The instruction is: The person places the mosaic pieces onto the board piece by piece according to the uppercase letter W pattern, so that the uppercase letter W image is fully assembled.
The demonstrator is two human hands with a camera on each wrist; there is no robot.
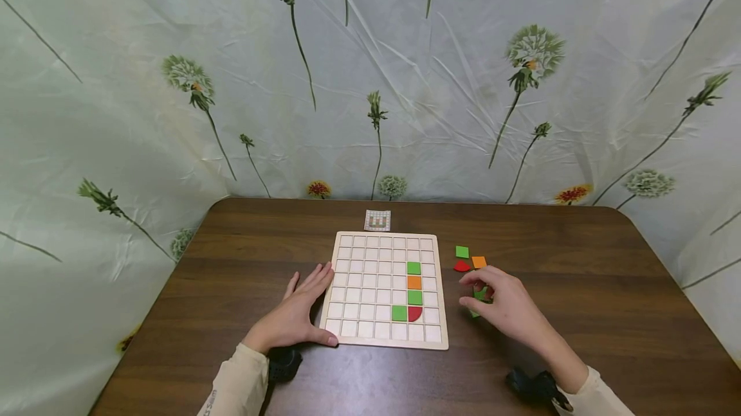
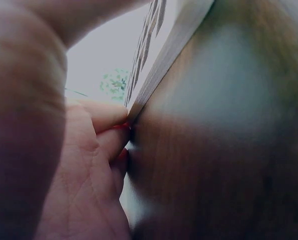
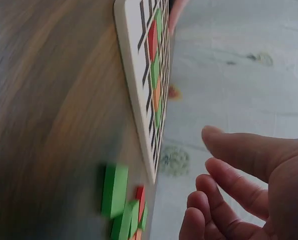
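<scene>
My left hand (image 1: pixel 296 314) touched the left edge of the pale wooden grid board (image 1: pixel 370 281), which lay flat. Toward its right side, three green squares (image 1: pixel 414 298), an orange square (image 1: pixel 414 283) and a red rounded piece (image 1: pixel 415 314) sat in cells. Right of the board, my right hand (image 1: pixel 508 303) hovered near loose green pieces (image 1: pixel 462 252), red pieces and an orange piece (image 1: pixel 478 262).

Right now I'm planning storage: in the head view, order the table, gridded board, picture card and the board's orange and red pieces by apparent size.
1. Table
2. Gridded board
3. Picture card
4. Orange piece and red piece: too alike to rank
</scene>
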